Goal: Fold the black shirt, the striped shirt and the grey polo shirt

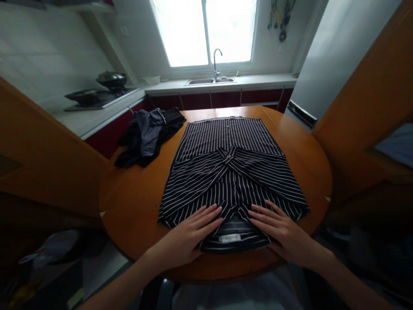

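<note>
A black shirt with white stripes [226, 133] lies spread on the round wooden table [135, 215], its collar end toward me. Both sleeves are folded inward and cross at the middle of the shirt. A white label [229, 238] shows inside the neck opening. My left hand [196, 230] rests flat on the shirt left of the collar, fingers stretched out. On the other side of the collar, my right hand [274, 226] lies flat with its fingers slightly spread. Neither hand grips the cloth.
A heap of dark clothes [150, 133] sits at the table's far left edge. Beyond are a counter with a sink [209, 81] and a tap [215, 62], a stove with a lidded pan [111, 79], and a fridge [342, 56] at right.
</note>
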{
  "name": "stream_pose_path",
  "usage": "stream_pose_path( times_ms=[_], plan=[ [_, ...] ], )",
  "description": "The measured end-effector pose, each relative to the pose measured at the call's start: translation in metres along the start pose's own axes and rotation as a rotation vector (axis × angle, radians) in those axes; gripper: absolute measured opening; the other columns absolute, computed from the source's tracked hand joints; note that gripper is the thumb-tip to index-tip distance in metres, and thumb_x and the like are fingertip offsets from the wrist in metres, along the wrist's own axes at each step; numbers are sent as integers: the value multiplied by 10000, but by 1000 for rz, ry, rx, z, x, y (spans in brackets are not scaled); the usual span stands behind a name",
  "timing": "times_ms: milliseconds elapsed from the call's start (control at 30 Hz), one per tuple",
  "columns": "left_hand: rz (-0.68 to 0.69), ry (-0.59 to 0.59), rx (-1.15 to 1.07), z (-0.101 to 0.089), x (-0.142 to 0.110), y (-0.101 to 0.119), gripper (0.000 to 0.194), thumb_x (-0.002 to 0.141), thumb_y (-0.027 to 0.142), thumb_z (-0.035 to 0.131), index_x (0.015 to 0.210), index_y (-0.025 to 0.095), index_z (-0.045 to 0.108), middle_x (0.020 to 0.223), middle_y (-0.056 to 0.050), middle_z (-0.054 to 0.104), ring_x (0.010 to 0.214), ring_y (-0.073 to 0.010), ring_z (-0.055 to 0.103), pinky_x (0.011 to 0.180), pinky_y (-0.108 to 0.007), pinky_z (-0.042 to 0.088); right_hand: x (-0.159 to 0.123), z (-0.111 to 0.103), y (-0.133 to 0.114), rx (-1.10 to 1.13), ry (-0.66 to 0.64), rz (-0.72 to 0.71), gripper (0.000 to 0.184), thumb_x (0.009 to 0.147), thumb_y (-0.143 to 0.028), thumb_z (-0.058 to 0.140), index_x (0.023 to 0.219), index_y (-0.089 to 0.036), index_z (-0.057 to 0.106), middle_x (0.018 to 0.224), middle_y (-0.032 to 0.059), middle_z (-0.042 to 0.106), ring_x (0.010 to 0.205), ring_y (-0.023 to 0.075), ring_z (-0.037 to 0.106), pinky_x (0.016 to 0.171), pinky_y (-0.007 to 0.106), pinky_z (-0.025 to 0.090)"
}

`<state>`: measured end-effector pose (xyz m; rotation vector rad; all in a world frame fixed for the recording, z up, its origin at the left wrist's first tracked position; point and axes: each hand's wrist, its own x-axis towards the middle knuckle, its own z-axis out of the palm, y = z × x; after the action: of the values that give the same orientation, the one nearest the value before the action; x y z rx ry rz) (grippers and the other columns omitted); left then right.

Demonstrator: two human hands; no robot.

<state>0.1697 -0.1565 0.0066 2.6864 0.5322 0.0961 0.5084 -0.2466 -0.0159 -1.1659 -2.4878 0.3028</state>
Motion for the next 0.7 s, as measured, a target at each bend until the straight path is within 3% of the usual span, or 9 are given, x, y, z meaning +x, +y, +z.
stream_pose_path(
  times_ms=[200, 367, 500, 600, 700],
  plan=[
    [19, -78, -70, -16, 11, -4, 903, 778, 27, 557, 1579, 311, 253, 1630, -13, 287, 1504, -231, 264, 1233, -504, 248, 3, -2, 1, 75, 40, 29, 483, 953, -183, 548, 1431, -244, 526, 1433, 93, 581, 1363, 235, 500, 1203, 549, 276],
    [-51, -70, -268, -34, 21, -8, 577, 939, 179, 567, 1490, 308, 458, 1520, -34, 490, 1408, -224, 439, 1178, -416, 350, 10, -7, 5, 211, 65, 74, 367, 969, -171, 520, 1324, -204, 607, 1342, 105, 652, 1275, 224, 582, 1164, 495, 352],
    [-102, -56, -415, -44, 31, -11, 406, 1002, 277, 508, 1402, 301, 572, 1362, -48, 620, 1283, -217, 519, 1102, -380, 404, 21, -16, 5, 290, 78, 220, 264, 991, -232, 513, 1192, -209, 682, 1187, 85, 724, 1124, 217, 652, 1010, 386, 475],
    [-150, -96, -460, -49, 36, -16, 382, 1014, 328, 472, 1375, 303, 596, 1273, -50, 643, 1163, -212, 556, 1032, -354, 425, 30, -20, 6, 317, 80, 355, 227, 996, -275, 513, 1085, -216, 714, 1060, 55, 751, 989, 210, 681, 898, 333, 490],
    [-296, -122, -474, -52, 41, -24, 386, 1013, 452, 440, 1231, 241, 679, 1024, -35, 649, 888, -176, 581, 820, -280, 462, 40, -22, 9, 368, 82, 460, 251, 1002, -350, 507, 995, -212, 717, 896, 21, 747, 823, 193, 676, 764, 293, 472]
  ],
)
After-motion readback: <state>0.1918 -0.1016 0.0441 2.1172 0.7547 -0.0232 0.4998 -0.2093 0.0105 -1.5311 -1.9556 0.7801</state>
